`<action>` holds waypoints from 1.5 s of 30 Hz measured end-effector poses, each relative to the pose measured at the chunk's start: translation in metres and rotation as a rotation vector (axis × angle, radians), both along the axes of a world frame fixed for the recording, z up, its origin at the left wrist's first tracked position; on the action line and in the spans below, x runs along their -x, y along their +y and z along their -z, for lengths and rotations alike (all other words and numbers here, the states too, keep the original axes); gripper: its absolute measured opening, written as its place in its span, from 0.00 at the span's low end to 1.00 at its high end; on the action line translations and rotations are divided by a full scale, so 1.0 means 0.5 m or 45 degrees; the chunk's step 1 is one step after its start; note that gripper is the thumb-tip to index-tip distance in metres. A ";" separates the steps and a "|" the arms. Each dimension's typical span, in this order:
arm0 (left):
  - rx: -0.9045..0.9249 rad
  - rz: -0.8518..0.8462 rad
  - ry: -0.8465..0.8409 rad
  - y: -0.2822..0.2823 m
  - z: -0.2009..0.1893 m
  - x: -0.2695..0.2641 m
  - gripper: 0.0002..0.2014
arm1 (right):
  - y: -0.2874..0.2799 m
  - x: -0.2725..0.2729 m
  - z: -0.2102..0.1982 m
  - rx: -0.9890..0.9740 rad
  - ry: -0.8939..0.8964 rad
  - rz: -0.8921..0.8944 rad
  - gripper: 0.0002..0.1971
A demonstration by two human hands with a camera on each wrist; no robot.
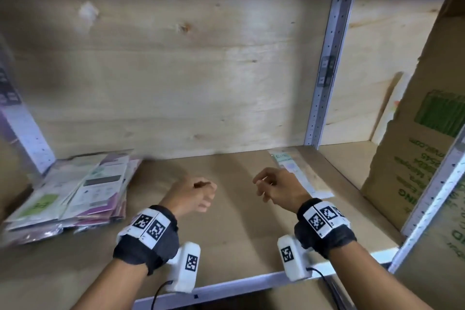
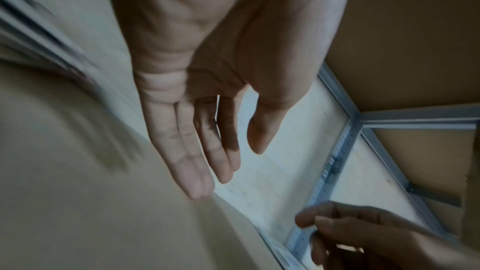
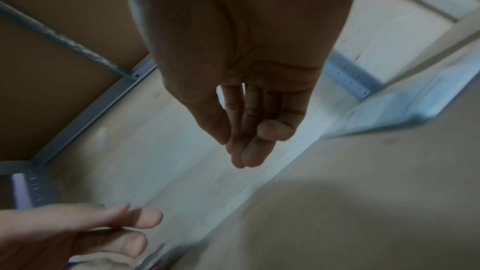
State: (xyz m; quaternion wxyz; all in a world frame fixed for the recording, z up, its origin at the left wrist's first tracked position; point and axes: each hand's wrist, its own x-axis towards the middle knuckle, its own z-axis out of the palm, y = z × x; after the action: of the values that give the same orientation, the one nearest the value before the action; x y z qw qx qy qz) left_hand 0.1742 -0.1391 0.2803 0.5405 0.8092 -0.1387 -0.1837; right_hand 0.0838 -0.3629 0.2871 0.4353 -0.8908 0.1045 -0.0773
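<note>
My left hand (image 1: 193, 196) and right hand (image 1: 279, 187) hover over the shelf (image 1: 226, 234), fingers loose and empty. A stack of packets (image 1: 73, 189) lies at left; one flat packet (image 1: 302, 173) lies just beside my right hand.

Soft, rather dim light leaves a pale sheen on the back panel (image 1: 176, 70) at upper centre, motion blur smears the packets (image 1: 75, 189) at lower left, straight lines bend near the edges, and both wrist views are dark, bluish and streaked.
</note>
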 end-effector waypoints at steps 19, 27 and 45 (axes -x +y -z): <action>0.135 -0.562 -0.029 0.467 -0.024 -0.084 0.07 | 0.569 -0.351 0.056 -0.204 0.200 -0.305 0.21; 0.165 -0.569 -0.032 0.461 -0.017 -0.086 0.08 | 0.510 -0.301 0.072 -0.561 0.282 -0.363 0.05; 0.862 -0.360 0.330 0.194 0.004 -0.022 0.18 | 0.230 -0.031 0.013 0.396 -0.103 -0.511 0.27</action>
State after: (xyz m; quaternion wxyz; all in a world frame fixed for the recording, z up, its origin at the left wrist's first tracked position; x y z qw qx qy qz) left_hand 0.1854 -0.0421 0.2782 0.8100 0.5663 -0.0092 -0.1520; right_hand 0.0993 -0.2481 0.2806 0.3035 -0.9462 -0.1049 -0.0402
